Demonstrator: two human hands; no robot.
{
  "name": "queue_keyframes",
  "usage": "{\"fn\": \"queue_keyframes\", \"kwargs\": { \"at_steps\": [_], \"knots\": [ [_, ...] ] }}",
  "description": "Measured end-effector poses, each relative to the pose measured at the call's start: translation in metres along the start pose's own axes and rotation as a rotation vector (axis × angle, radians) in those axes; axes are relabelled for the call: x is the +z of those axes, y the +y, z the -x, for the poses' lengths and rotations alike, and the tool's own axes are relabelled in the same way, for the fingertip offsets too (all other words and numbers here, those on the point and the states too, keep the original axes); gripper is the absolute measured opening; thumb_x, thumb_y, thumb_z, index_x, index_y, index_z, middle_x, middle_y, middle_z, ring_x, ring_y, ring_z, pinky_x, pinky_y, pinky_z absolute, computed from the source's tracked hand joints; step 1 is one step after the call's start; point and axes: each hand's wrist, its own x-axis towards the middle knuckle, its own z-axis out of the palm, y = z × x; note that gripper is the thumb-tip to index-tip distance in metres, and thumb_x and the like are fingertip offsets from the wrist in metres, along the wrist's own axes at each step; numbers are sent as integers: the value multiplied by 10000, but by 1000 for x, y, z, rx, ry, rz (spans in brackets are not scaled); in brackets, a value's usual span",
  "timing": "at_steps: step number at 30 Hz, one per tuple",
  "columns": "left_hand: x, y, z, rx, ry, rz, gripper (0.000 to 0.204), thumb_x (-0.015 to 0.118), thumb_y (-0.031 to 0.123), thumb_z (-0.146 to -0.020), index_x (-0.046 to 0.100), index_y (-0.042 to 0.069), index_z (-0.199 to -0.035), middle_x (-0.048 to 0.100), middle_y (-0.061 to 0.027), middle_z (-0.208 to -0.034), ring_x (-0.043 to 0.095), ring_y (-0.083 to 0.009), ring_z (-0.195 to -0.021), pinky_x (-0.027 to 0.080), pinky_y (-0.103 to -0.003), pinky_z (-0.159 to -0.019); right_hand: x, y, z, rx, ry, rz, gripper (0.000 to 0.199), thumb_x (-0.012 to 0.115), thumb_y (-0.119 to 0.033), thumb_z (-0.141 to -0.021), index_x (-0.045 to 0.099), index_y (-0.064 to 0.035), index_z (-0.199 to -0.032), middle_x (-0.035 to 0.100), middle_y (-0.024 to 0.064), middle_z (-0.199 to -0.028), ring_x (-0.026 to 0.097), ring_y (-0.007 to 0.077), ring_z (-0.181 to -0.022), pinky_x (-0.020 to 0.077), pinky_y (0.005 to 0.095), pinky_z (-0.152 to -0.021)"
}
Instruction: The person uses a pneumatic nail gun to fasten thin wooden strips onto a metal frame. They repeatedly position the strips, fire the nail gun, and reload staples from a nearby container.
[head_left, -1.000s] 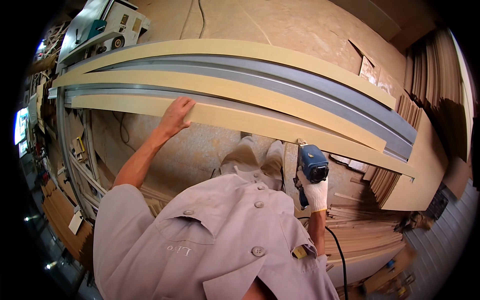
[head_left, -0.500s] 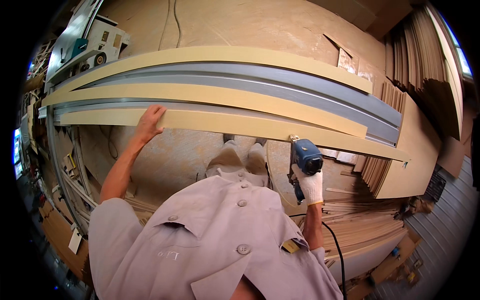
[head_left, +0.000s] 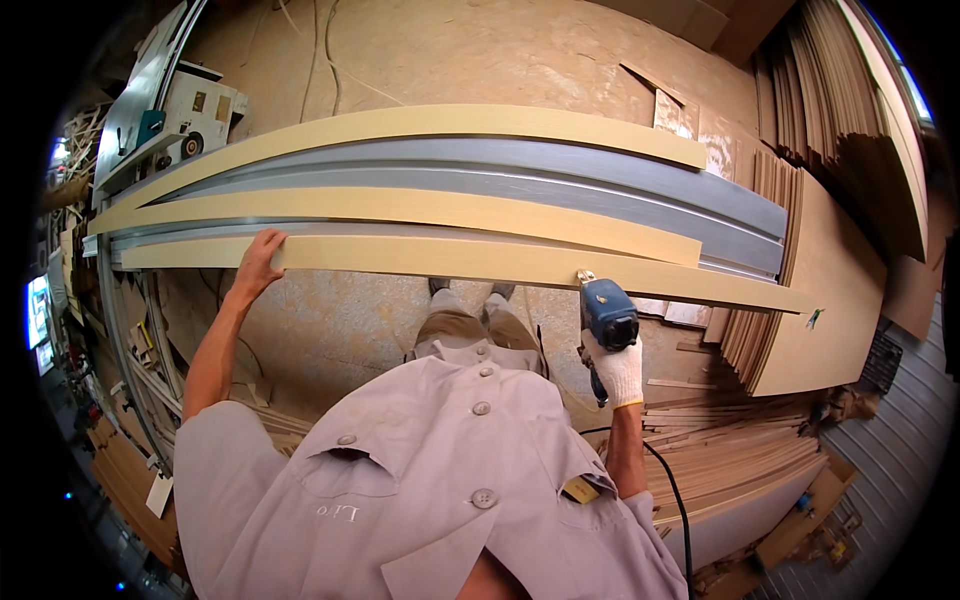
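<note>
A long, narrow pale-yellow board (head_left: 450, 262) lies across in front of me along the near edge of a grey metal sliding table (head_left: 640, 168). My left hand (head_left: 261, 264) grips this board near its left part, fingers over the top and thumb at the near edge. My right hand (head_left: 615, 370), in a white knit glove, is wrapped round the handle of a blue corded power tool (head_left: 608, 312). The tool's metal front end meets the board's near edge, right of the middle; its exact contact is hidden. Two more pale strips, a middle strip (head_left: 420, 206) and a far strip (head_left: 430, 119), lie beyond.
A black cable (head_left: 672, 490) trails down from the tool past my right arm. Stacked panels (head_left: 830, 290) stand at the right, with piled wood strips (head_left: 730, 460) below them. A white machine unit (head_left: 205, 110) stands at the far left. Hoses (head_left: 332, 60) cross the floor.
My left hand has slid left along the near board. The power tool stays at nearly the same place on the board's edge. My view has shifted slightly.
</note>
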Motion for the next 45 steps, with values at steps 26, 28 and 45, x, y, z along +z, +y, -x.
{"fn": "queue_keyframes", "kwargs": {
  "at_steps": [26,28,45],
  "knots": [
    [6,1,6,6,25,-7,763,844,-79,-618,592,23,-1331,601,-165,-1312,573,-381,-1232,496,-432,-1048,-77,38,-2,194,56,-263,181,741,-103,-902,708,7,-1042,693,64,-743,644,164,-582,527,328,-565],
    [6,1,6,-21,7,-7,774,858,-71,-607,591,20,-1327,603,-168,-1308,572,-388,-1228,493,-444,-1046,-63,25,3,173,87,-280,177,760,-89,-893,705,17,-1025,689,56,-725,647,154,-590,518,318,-561],
    [8,-20,5,181,95,158,893,885,47,-602,542,12,-1425,612,-174,-1278,590,-373,-1187,503,-441,-1039,231,-118,43,143,-149,-226,361,843,-117,-815,660,-21,-1110,713,38,-906,681,146,-747,556,315,-665]
  ]
}}
